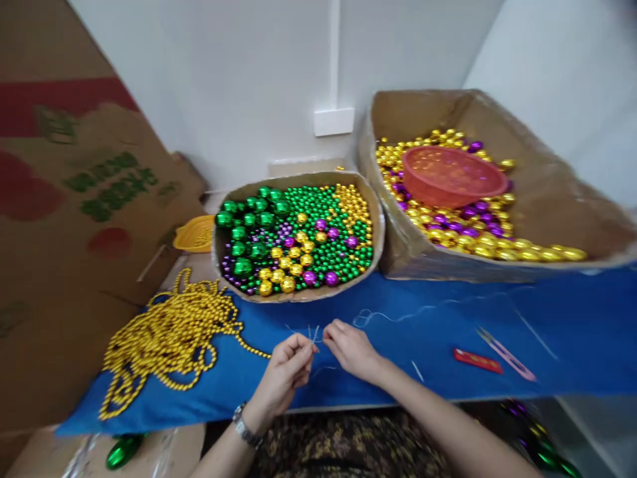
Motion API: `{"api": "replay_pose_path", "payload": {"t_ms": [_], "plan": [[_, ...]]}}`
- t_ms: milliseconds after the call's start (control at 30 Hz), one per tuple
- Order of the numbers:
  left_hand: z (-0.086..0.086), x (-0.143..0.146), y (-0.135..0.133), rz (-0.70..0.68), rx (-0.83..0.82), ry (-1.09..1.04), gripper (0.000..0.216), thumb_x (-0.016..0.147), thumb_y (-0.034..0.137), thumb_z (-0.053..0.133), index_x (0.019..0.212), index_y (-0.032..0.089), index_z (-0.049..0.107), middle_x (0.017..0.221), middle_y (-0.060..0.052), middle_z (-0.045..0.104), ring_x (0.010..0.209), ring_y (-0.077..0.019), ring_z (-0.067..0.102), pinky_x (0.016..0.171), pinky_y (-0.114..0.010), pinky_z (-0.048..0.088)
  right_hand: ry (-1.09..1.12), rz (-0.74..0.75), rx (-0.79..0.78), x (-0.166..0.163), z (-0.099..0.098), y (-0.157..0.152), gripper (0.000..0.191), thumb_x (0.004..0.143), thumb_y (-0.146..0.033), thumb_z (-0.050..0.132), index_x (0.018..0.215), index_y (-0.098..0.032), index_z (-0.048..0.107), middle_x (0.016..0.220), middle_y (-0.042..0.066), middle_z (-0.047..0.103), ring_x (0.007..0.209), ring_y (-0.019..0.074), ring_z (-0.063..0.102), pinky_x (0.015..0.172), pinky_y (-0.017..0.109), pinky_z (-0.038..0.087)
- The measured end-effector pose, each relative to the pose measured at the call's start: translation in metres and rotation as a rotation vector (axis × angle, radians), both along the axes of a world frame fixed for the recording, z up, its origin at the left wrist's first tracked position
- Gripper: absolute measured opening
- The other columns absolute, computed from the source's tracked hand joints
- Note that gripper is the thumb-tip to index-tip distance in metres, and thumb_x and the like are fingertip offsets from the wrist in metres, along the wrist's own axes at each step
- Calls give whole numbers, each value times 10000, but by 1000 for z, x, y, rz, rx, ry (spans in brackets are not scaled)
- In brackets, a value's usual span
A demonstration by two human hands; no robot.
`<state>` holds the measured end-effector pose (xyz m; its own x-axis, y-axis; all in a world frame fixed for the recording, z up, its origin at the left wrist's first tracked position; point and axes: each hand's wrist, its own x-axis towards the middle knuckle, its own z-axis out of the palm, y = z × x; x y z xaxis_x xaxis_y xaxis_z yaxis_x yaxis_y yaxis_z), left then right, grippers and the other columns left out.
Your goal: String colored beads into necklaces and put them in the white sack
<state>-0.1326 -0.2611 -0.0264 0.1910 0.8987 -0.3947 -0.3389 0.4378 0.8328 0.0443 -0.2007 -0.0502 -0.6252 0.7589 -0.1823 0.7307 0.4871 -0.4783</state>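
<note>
Between the hands, over the table (pixel 438 345), left hand (pixel 286 372) and right hand (pixel 351 348) each pinch a thin thread (pixel 314 334); limp, light and slippery, it is probably best held near its ends.

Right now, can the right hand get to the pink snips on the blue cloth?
Probably yes. The pink snips lie in the open on the blue cloth, off to the side of the right hand, with only the red tool lying flat between. That hand does pinch the thread, though.
</note>
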Motion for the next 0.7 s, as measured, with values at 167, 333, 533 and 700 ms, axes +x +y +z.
{"api": "replay_pose_path", "payload": {"t_ms": [167, 333, 533, 700], "plan": [[-3, 21, 11, -112, -22, -9, 303, 758, 427, 699, 796, 146, 591, 553, 70, 437, 409, -9, 222, 388, -141, 169, -144, -40, -199, 164, 32, -34, 150, 826, -264, 571, 703, -216, 642, 713, -16, 657, 659, 115, 602, 628, 209, 430], [-4, 49, 17, -220, -28, -22, 308, 756, 439, 694, 801, 151, 596, 564, 70, 446, 398, -7, 208, 376, -144, 157, -400, -280, -268, 257, 41, -87, 266, 752, -233, 647, 505, -174, 566, 463, -31, 548, 447, 109, 527, 518, 232, 399], [-6, 69, 16, -349, 35, 131, 338, 754, 469, 673, 789, 140, 603, 551, 49, 483, 404, -34, 316, 374, -159, 195, -238, -208, -94, 182, 58, -69, 210, 894, -244, 484, 924, -251, 692, 883, 45, 707, 831, 173, 663, 724, 269, 475], [-5, 64, 16, -418, 121, 212, 362, 777, 501, 629, 769, 141, 588, 553, 46, 491, 402, -44, 315, 380, -176, 200, 284, 17, 209, 97, 67, -49, 372, 951, -293, 433, 1314, -248, 500, 1285, 54, 582, 1155, 154, 555, 956, 276, 447]]}}
